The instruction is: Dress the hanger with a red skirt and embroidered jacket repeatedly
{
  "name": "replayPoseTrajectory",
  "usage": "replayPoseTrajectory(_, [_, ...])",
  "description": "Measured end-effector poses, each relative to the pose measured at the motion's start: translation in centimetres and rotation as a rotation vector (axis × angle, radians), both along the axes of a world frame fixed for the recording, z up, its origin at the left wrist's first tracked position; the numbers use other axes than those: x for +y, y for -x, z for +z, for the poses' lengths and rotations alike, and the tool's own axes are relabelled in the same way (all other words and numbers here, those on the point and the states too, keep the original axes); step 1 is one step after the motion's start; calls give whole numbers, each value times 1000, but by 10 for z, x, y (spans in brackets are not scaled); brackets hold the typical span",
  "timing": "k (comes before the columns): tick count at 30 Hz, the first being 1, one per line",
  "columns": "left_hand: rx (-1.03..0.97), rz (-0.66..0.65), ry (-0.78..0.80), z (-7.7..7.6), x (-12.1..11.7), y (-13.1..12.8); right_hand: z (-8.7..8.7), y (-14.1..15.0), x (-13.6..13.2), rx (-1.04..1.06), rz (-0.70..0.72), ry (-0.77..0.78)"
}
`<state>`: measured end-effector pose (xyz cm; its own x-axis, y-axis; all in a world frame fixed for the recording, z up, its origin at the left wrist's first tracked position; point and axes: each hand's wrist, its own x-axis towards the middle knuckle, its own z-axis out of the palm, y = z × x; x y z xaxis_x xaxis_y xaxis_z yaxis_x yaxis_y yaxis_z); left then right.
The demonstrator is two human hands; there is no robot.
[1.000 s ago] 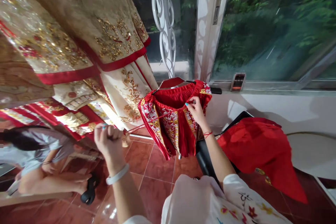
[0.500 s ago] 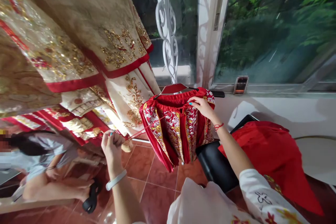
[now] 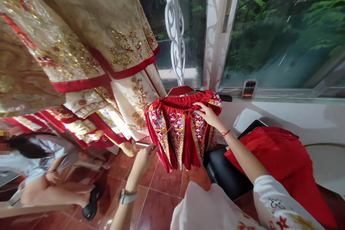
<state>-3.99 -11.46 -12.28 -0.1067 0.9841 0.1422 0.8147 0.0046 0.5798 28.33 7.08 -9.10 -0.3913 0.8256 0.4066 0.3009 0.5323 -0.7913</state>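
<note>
A red pleated skirt with gold and white embroidered panels hangs from a red hanger hooked on the white window grille. My right hand pinches the skirt's gathered waistband near its right side. Lower left of the skirt, my left hand is closed on a thin red cord that runs up to the waistband. A watch sits on that wrist.
Cream and gold embroidered garments with red trim hang close on the left. A black chair holds a red cloth at right. Another person sits low at far left on the red tile floor. A white ledge runs under the window.
My left hand has moved right and toward the skirt, and the cord between it and the waistband is now shorter. My right hand stays on the waistband.
</note>
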Motion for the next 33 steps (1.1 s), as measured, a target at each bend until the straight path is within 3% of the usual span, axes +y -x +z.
replayPoseTrajectory(2, [53,61,-120,11,2,14,13,-2,2,-62,-32,-71])
replayPoseTrajectory(6, [187,181,-344,58,2,54,40,-10,8,-177,-33,-204])
replayPoseTrajectory(9, [269,233,-390,77,3,73,39,-14,9,-199,-65,-215])
replayPoseTrajectory(11, [263,246,-364,69,8,76,29,-14,9,-198,-131,-221])
replayPoseTrajectory(15, [-29,212,-162,23,30,71,13,-10,11,-189,-195,-237])
replayPoseTrajectory(18, [-290,154,-19,-9,48,60,12,-7,17,-163,-195,-221])
replayPoseTrajectory(20, [-377,245,-64,-18,56,44,14,-6,21,-125,-185,-220])
replayPoseTrajectory(22, [-360,501,-246,-15,58,18,15,-6,24,-90,-172,-218])
replayPoseTrajectory(24, [-230,708,-452,-1,59,-14,14,-5,26,-71,-158,-206])
replayPoseTrajectory(27, [-65,714,-589,27,64,-51,11,-4,27,-52,-159,-190])
replayPoseTrajectory(30, [-141,792,-624,40,69,-45,8,-4,27,-28,-175,-185])
replayPoseTrajectory(33, [-334,968,-585,32,64,-15,6,-3,26,-16,-181,-172])
